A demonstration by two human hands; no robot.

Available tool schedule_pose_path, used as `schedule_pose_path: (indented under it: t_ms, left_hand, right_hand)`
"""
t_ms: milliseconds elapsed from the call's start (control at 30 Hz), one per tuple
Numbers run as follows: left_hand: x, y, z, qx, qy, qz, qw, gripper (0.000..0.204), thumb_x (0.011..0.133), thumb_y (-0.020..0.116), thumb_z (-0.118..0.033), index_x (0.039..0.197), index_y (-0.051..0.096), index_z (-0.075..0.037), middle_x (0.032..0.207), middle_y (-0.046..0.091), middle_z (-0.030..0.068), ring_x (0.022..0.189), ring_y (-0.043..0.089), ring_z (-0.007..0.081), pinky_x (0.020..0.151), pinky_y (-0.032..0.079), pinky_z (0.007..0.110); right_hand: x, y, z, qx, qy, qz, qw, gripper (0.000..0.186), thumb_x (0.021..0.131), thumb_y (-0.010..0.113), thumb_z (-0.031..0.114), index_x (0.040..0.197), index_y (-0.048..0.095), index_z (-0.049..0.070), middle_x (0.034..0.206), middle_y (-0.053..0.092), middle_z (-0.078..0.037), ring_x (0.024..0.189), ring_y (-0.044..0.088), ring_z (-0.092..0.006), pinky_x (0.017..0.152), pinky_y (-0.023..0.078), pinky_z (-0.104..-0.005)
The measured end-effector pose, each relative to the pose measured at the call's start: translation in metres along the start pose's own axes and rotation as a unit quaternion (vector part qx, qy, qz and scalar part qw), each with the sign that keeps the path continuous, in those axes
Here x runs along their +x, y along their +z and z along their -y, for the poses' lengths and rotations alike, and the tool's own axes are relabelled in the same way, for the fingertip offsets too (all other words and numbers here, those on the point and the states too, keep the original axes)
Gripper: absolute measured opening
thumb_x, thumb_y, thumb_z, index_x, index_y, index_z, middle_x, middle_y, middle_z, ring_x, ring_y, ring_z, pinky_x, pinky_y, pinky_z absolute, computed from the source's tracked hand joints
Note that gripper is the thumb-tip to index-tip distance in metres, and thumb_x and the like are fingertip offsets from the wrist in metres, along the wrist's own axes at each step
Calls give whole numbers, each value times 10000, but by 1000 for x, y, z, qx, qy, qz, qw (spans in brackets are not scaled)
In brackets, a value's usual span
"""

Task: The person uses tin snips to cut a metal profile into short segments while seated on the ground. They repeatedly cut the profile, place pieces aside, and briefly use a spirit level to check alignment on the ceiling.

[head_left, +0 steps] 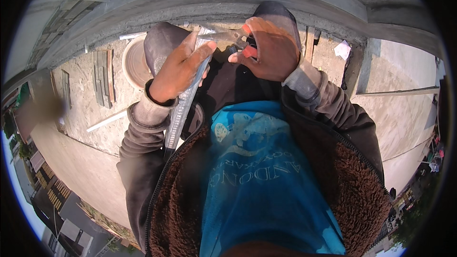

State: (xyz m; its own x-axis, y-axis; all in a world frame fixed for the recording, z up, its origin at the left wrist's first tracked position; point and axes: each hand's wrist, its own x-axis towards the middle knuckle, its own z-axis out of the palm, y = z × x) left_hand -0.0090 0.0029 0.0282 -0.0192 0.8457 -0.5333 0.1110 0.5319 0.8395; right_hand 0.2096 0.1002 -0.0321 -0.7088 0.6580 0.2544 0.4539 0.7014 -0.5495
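your left hand [177, 69] is wrapped around one long metal strip [183, 109]. your right hand [266, 50] grips one pair of red-handled snips [240, 38] at its top end. one round pan [134, 62] lies on the concrete floor [85, 109].

One head camera looks steeply down, close over the person's chest.

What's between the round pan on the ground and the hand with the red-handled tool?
In the head view, the left hand gripping a long metal strip sits between the round pan and the right hand.
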Motion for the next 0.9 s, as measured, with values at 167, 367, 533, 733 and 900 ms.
schedule_pose_path:
  t_ms: [167,367,533,733,900]
  left_hand:
    - [2,1,4,-25,-6,11,1000,490,1030,566,-441,1173,511,25,690,549,31,561,548,104,499,435,259]
    - [0,2,2,-46,3,17,999,445,1032,565,-445,1115,515,-11,714,533,16,561,543,93,496,441,248]
    - [-3,2,4,-61,-13,23,998,427,1027,570,-449,1086,516,-30,698,521,13,553,534,89,497,437,243]
    - [-3,-2,8,-73,-21,48,996,512,1000,612,-465,1259,508,-36,874,537,27,635,575,90,499,475,220]
    - [-7,-5,-9,-165,11,51,985,461,1008,594,-464,1166,511,-39,846,566,51,581,573,105,505,484,228]
  right_hand:
    - [2,1,-1,-10,14,29,999,698,812,704,689,1062,591,47,869,684,-162,847,700,-352,716,529,-462]
    - [-1,5,-2,26,1,14,1000,708,818,702,691,1054,569,36,866,698,-181,805,716,-378,692,561,-443]
    - [0,4,-2,20,0,29,999,721,823,697,694,1067,565,28,885,705,-184,821,724,-377,682,570,-434]
    - [-3,2,3,52,41,61,996,705,846,679,685,1067,566,25,913,711,-189,873,725,-392,744,571,-453]
    - [4,1,-3,228,195,57,952,627,928,625,629,1043,566,15,795,644,-134,754,679,-306,729,549,-438]
